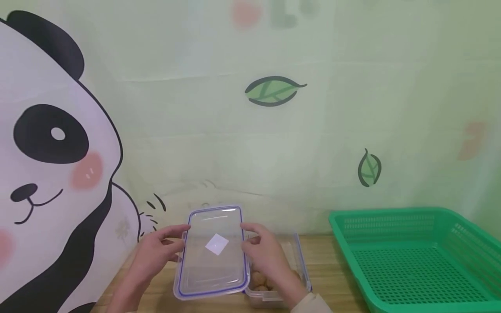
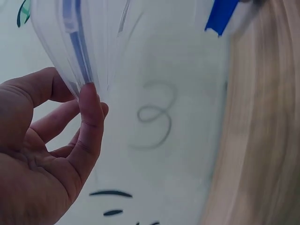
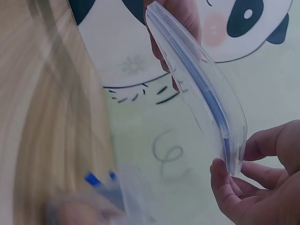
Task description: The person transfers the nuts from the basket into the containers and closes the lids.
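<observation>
Both hands hold up a clear plastic lid [image 1: 211, 274] with a blue sealing strip and a white square label [image 1: 217, 244]. My left hand [image 1: 153, 252] pinches its left edge between thumb and fingers; the right hand [image 1: 266, 250] pinches the right edge. Seen edge-on in the right wrist view, the lid [image 3: 201, 89] stands tilted above the wooden table. Behind the right wrist sits a clear food container [image 1: 266, 297], partly covered by the lid and arm, with several round brown items [image 1: 258, 279] inside.
A green plastic basket [image 1: 352, 265] with a mesh bottom stands on the wooden table [image 1: 321, 261] at the right. Behind the table hangs a pale green cloth [image 1: 188, 113] printed with a panda and leaves.
</observation>
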Demonstrator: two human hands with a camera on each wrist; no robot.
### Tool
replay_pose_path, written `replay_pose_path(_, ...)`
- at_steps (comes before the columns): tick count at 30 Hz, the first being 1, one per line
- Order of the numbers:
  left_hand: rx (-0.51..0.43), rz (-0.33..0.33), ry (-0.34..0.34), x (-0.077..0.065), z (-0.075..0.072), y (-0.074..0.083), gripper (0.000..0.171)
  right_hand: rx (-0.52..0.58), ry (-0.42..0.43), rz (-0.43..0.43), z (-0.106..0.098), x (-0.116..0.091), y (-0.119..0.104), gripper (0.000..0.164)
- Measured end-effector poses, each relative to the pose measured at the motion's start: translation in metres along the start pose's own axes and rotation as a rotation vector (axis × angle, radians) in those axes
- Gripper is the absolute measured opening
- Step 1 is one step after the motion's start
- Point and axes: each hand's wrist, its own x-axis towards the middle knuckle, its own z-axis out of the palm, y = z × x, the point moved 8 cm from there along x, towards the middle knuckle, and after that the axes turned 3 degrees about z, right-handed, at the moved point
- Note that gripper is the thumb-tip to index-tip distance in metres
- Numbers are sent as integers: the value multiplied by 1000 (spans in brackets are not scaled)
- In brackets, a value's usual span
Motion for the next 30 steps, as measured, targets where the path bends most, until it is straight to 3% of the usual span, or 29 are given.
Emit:
replay_pose_path(9, -64, 49, -9, 7, 36, 25, 43, -40, 58, -60, -42, 0, 4, 45)
replay_pose_path(17, -137, 102, -35, 15, 67, 44, 41, -47, 148, -33, -78, 0, 10, 39)
replay_pose_path(24, -221, 107, -67, 22, 95, 48, 42, -67, 231, 29, -105, 1, 13, 38)
replay_pose_path(30, -263, 126, -83, 27, 112, 51, 39, -84, 246, 2, -123, 7, 14, 36)
